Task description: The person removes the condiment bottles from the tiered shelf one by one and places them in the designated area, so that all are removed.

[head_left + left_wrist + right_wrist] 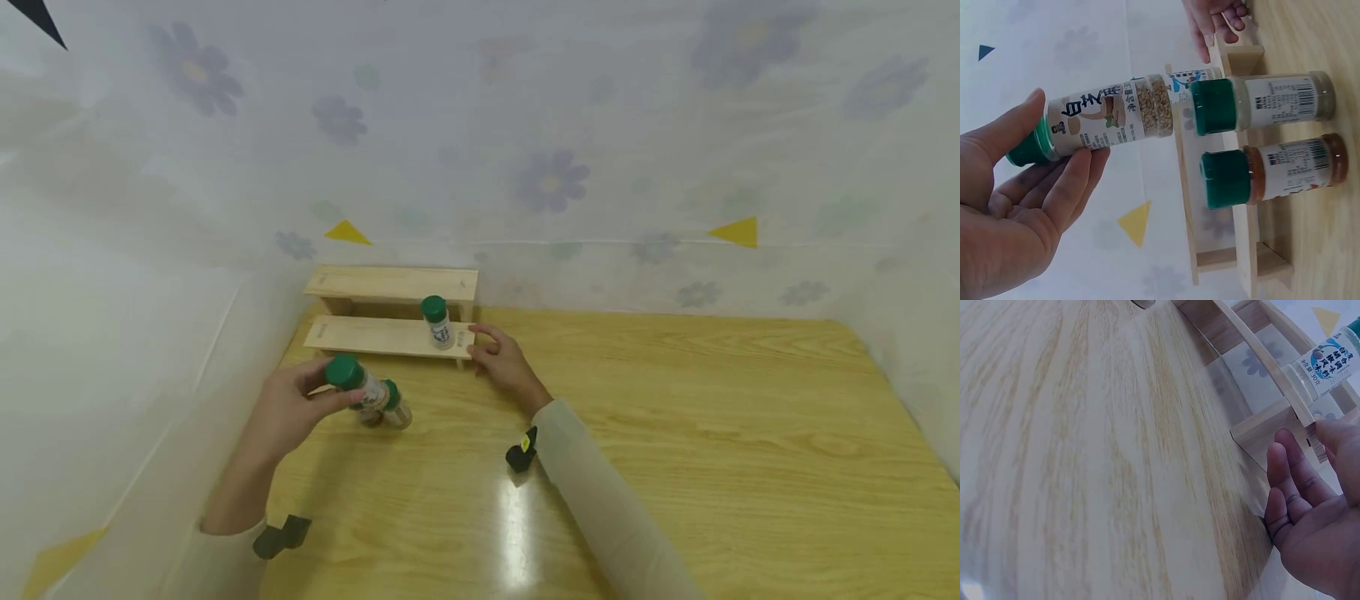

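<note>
My left hand point(288, 408) grips a spice jar point(1110, 115) by its green cap, thumb on one side and fingers on the other. Pale seeds fill the lower part of this jar, and it is held above the table. Beyond it two more green-capped jars stand on the table, one with pale contents point(1285, 100) and one with reddish-brown contents point(1297, 165). Another green-capped jar point(440, 325) stands near the right end of the lower tier of a two-tier wooden rack point(367, 335). At that end, my right hand point(508, 367) holds the board's edge between thumb and finger.
The rack's upper tier point(393, 283) stands behind the lower one, near the flower-patterned back sheet point(555, 183). Sheeting also hangs along the left and right sides. The wood-grain table point(675, 433) stretches to the right of the rack.
</note>
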Available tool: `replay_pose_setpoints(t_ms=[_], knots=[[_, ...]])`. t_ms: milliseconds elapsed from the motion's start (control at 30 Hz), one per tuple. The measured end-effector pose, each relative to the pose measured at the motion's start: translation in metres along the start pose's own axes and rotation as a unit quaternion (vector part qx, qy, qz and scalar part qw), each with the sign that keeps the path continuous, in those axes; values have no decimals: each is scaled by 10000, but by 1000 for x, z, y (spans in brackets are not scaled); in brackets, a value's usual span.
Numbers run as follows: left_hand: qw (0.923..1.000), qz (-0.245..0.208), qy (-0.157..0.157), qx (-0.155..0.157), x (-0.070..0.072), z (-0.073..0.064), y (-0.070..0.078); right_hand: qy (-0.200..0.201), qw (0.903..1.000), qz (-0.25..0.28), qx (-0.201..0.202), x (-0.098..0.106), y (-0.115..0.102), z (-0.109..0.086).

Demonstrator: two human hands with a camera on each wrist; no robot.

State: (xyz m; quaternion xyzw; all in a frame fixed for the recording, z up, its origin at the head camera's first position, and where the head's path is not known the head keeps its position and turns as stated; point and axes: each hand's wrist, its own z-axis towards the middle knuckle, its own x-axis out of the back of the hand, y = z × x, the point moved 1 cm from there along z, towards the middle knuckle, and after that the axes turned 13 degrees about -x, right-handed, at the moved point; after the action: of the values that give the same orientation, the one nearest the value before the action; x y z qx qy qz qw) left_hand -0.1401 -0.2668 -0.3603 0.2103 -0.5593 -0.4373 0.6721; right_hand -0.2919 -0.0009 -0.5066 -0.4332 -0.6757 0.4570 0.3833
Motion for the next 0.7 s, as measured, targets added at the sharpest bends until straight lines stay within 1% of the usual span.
replay_pose_setpoints(t_ms=[33, 100, 300, 467, 567, 700], knots=[[10000, 28, -48, 12, -1, -3, -1, 9, 10000, -2, -5, 0, 0, 1], [9999, -71, -111, 29, -4, -10, -5, 11, 10000, -6, -8, 0, 1, 2], [9969, -678, -231, 323, -17, -26, -18, 43, 10000, -54, -58, -1, 2, 4], [9970, -597, -339, 350, -27, -33, -33, 75, 9999, -31, -138, -2, 2, 2], [9963, -559, -369, 530, -32, -37, -42, -15, 9998, 11, -191, -2, -2, -2], [9949, -604, -234, 778, -40, -40, -55, -6, 9998, 29, -208, -1, -3, -3]])
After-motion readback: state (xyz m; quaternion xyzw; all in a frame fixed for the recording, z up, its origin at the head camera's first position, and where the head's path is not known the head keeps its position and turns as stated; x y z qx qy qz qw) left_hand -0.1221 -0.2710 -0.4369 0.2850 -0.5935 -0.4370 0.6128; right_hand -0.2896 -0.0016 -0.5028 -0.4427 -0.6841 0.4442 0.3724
